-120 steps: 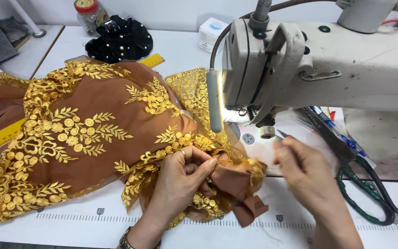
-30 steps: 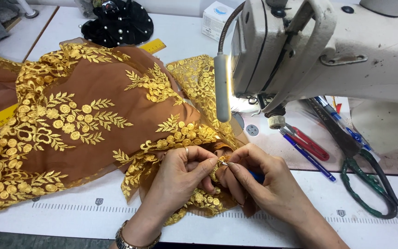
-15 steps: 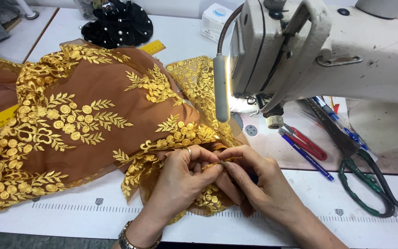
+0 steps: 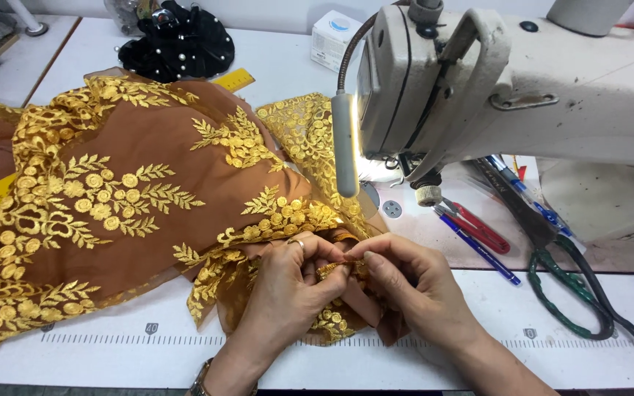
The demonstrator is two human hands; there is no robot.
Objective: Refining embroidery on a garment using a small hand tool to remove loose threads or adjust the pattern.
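White worktable with a printed measuring scale along its near edge: at near centre, the left hand and right hand meet fingertip to fingertip, both pinched shut on a gold-embroidered edge of brown sheer fabric spread to the left. To the far right stands a cream sewing machine, with green-handled scissors lying right of the hands.

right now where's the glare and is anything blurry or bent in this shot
Head view: the lamp on the sewing machine blows out a white patch around the needle area; the brown fabric and both hands, left hand and right hand, are evenly lit and sharp; the table edge bows slightly from the wide lens.
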